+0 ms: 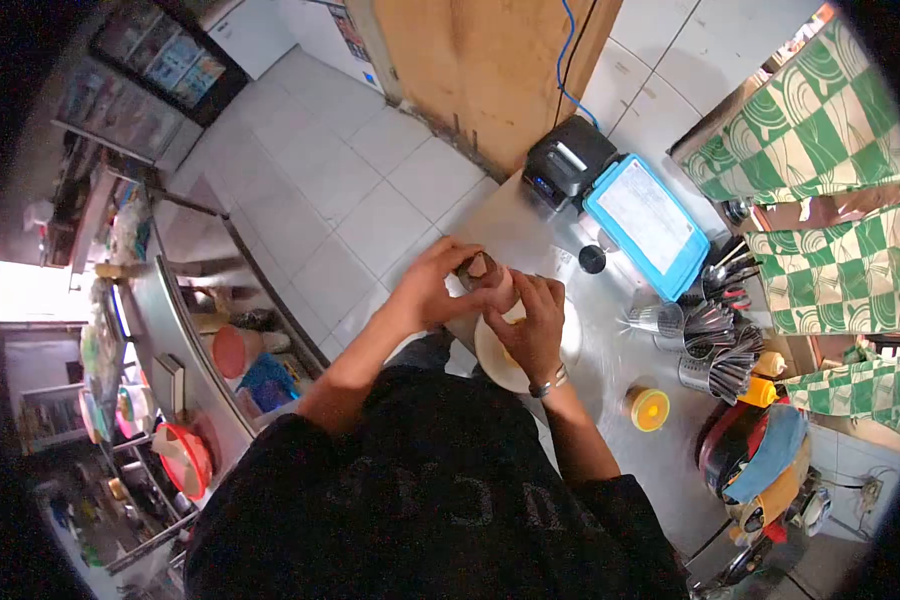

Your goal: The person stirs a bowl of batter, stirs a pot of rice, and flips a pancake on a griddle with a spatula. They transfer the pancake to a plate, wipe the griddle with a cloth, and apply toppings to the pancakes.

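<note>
Both my hands hold a small brownish container [478,268] over the edge of the metal counter. Its dark brown end faces up and left; its exact kind I cannot make out. My left hand [432,285] has thumb and fingers curled around that darker end. My right hand [533,325], with a metal band at the wrist, grips the pinkish lower part. Below my right hand lies a white plate [570,350], mostly hidden, with something yellow on it. A round black lid-like piece [592,260] rests on the counter beyond the plate.
On the counter [610,465] are a yellow-lidded jar [649,409], metal holders of cutlery [715,370], a blue clipboard-like case [650,225] and a black device [570,160]. Green checked curtains [820,120] hang at right. A shelved counter [185,370] with a red basin [182,460] stands left.
</note>
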Motion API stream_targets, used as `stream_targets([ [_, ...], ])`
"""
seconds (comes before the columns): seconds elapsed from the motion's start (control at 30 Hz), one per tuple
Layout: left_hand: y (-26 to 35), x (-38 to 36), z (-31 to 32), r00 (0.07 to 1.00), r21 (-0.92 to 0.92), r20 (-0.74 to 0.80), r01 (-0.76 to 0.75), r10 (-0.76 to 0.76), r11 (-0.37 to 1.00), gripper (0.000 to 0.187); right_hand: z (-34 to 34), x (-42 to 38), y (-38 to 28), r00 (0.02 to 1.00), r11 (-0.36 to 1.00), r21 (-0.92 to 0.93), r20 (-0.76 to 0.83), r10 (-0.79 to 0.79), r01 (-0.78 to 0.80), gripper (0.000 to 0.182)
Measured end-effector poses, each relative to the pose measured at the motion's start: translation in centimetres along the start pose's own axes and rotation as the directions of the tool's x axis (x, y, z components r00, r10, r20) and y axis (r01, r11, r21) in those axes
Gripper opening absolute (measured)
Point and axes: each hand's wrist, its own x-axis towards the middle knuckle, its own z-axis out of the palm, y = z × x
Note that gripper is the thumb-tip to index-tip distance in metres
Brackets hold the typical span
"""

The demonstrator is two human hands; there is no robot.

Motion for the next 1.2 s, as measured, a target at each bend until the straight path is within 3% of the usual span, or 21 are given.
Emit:
stream_targets([
  [0.13,2.5,0.2,0.5,0.98,0.105,-0.004,0.197,-0.198,0.975,0.051,0.3,-0.1,-0.2,0.997,0.999,0.033,-0.076,-0.019,0.022,0.051],
  [0.23,3.0,0.3,1.0,0.96,0.019,-0.043,0.276,-0.275,0.961,0.05,0.3,-0.2,0.1,0.997,0.999,0.043,-0.071,-0.021,0.025,0.053],
  [0.3,3.5,0.4,0.6,0.994,0.006,-0.052,0.094,-0.094,0.996,0.044,-0.1,-0.3,0.6,0.999,0.999,0.045,-0.051,-0.019,0.021,0.054],
  [0.43,2.6,-0.1,1.7,0.998,-0.01,-0.05,0.046,-0.046,0.999,0.047,-1.0,-0.2,1.1,0.995,0.995,0.031,-0.032,-0.089,0.09,0.056],
  [0.53,3.1,0.1,2.8,0.996,-0.074,0.049,0.083,-0.079,0.994,0.056,-1.0,-1.7,2.8,0.997,0.997,0.013,-0.036,-0.069,0.07,0.057],
  [0.6,2.5,0.2,4.1,0.98,0.045,0.007,-0.198,0.198,0.979,0.065,-1.3,-2.8,3.7,0.996,0.997,0.079,-0.084,-0.009,0.015,0.056],
  [0.63,2.4,0.3,5.0,0.979,0.037,0.014,-0.202,0.202,0.979,0.065,-1.6,-3.2,4.0,0.995,0.995,0.1,-0.1,0.014,-0.004,0.055],
  [0.73,0.0,-0.9,8.6,0.998,-0.292,-0.053,-0.055,0.041,0.955,0.071,-3.5,-4.8,6.5,0.964,0.98,0.075,-0.183,0.195,-0.184,0.048],
  [0.77,-2.7,-1.5,10.1,0.976,-0.412,0.054,0.214,-0.211,0.886,0.074,-3.9,-5.6,8.3,0.94,0.965,0.043,-0.221,0.26,-0.257,0.046],
  [0.8,-5.1,-2.1,11.3,0.883,-0.491,0.182,0.463,-0.432,0.739,0.078,-4.1,-6.3,10.3,0.91,0.943,0.009,-0.257,0.324,-0.333,0.044],
  [0.87,-8.2,-4.4,12.6,0.8,-0.042,0.311,0.551,-0.513,0.833,0.072,-4.2,-7.5,14.1,0.799,0.84,0.066,-0.278,0.533,-0.538,0.043],
  [0.93,-12.2,-8.5,15.9,0.843,0.057,0.244,0.482,-0.48,0.874,0.066,-3.0,-8.6,18.2,0.711,0.756,0.126,-0.27,0.65,-0.643,0.045],
  [1.0,-11.8,-10.0,16.5,0.878,0.159,0.179,0.42,-0.444,0.894,0.061,-1.2,-9.1,21.2,0.727,0.78,0.261,-0.285,0.625,-0.568,0.044],
  [1.03,-9.4,-9.3,15.9,0.682,0.012,0.246,0.708,-0.688,0.706,0.059,-0.6,-9.2,21.9,0.734,0.785,0.305,-0.286,0.616,-0.539,0.043],
  [1.07,-7.9,-8.9,15.8,0.423,-0.11,0.35,0.905,-0.836,0.411,0.057,-0.3,-8.7,21.9,0.722,0.748,0.397,-0.25,0.645,-0.531,0.045],
  [1.17,-9.4,-11.1,18.3,0.478,-0.262,0.335,0.875,-0.812,0.407,0.063,0.4,-7.6,21.6,0.721,0.709,0.471,-0.195,0.665,-0.526,0.05],
  [1.2,-11.7,-12.8,20.4,0.563,-0.28,0.247,0.82,-0.788,0.498,0.063,0.4,-7.4,21.4,0.739,0.743,0.447,-0.231,0.633,-0.497,0.049],
])
